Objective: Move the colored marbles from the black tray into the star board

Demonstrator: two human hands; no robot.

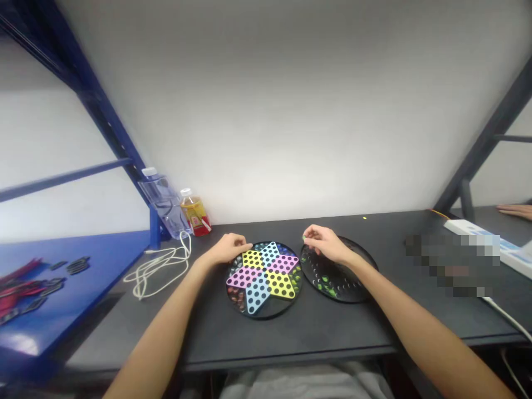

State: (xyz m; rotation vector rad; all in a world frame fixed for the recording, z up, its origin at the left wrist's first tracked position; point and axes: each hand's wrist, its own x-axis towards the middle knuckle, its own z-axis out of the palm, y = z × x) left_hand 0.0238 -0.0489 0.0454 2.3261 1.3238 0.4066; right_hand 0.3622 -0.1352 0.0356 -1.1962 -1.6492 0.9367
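A round Chinese checkers board (266,271) with a six-pointed star in yellow, blue and pink lies on the dark table. Coloured marbles sit around the star, under or beside its edges. My left hand (228,247) rests at the board's far left rim, fingers curled and thumb reaching over the yellow point; what lies between them is hidden. To the right is a round black tray (349,293) with green marbles (328,289) near its front. Above its far left edge, my right hand (326,242) pinches a small green marble (304,238) between thumb and finger.
Behind on the left stand a clear bottle (164,202) and a yellow-red drink bottle (195,212). A white cable (162,266) lies coiled before them. Rightward are a pixelated dark object (453,263) and a white power strip (502,246). Another person's hand (517,210) shows far right.
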